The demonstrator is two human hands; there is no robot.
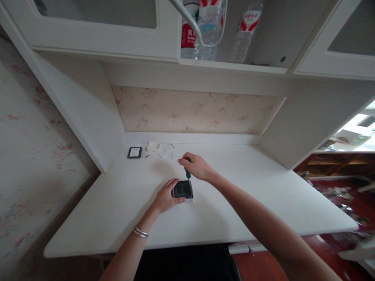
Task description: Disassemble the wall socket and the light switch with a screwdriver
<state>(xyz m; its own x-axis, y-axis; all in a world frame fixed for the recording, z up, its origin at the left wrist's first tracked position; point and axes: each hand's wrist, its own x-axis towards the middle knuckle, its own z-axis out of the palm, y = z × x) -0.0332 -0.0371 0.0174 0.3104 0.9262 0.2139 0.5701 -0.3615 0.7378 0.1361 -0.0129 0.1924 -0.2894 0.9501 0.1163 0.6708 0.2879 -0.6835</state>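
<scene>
Bare right forearm (263, 216) nearest; right hand (197, 167) grips green-handled metal screwdriver (188, 173), left hand (165, 198) clasps black-and-white square box (182, 189) on white desk (269, 175); screwdriver work looks unfinished, white plastic pieces (153, 146) lie loose.

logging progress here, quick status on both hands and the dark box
Left hand gripping dark box on desk. Right hand on green screwdriver, pointed down at box's right edge. Socket plate and loose white pieces farther back, apart from box.

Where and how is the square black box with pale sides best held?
Probably pinch the box across its far and near edges from the left, as the left hand does: it sits open side up, with the green-handled metal screwdriver at its right end.
</scene>
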